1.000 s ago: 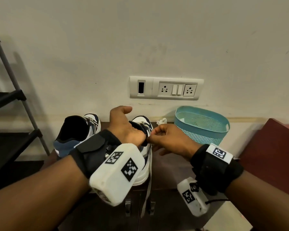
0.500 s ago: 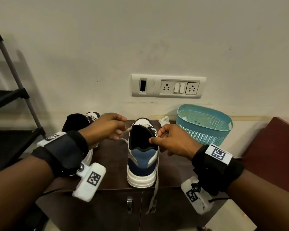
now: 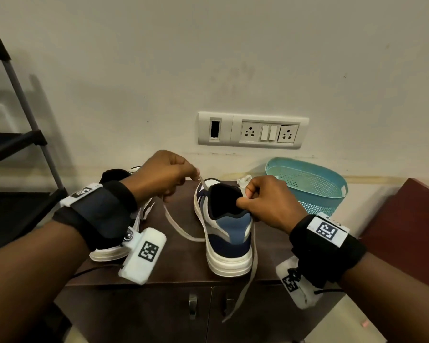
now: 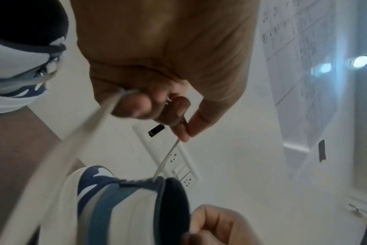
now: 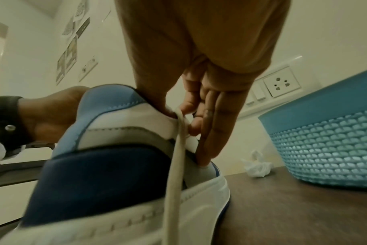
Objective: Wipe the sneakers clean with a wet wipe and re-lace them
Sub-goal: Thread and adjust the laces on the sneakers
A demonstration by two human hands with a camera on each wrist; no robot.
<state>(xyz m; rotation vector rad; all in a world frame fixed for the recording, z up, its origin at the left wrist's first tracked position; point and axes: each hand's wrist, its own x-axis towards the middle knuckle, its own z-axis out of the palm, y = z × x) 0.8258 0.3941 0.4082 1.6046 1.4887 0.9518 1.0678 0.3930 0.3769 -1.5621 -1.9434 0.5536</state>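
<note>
A white and blue sneaker [image 3: 227,231] stands heel toward me on the dark cabinet top [image 3: 183,266]. My left hand [image 3: 183,177] pinches its pale lace [image 3: 181,231] up and left of the collar; the left wrist view has that lace [image 4: 168,157] running taut from the fingertips [image 4: 183,134] into the sneaker [image 4: 119,199]. My right hand [image 3: 248,194] grips the collar's right side, thumb inside; its fingers [image 5: 207,132] lie along the sneaker [image 5: 98,165]. The other lace end [image 5: 174,165] hangs over the front edge. The second sneaker [image 3: 112,251] sits left, partly behind my left wrist.
A crumpled white wipe [image 3: 243,180] lies behind the sneaker near the wall. A teal mesh basket [image 3: 307,184] stands at the back right. A black shoe rack [image 3: 15,144] is on the left, a dark red surface [image 3: 406,231] on the right.
My left hand left the sneaker's top, moved left and up, and drew the lace out taut. My right hand stayed on the collar.
</note>
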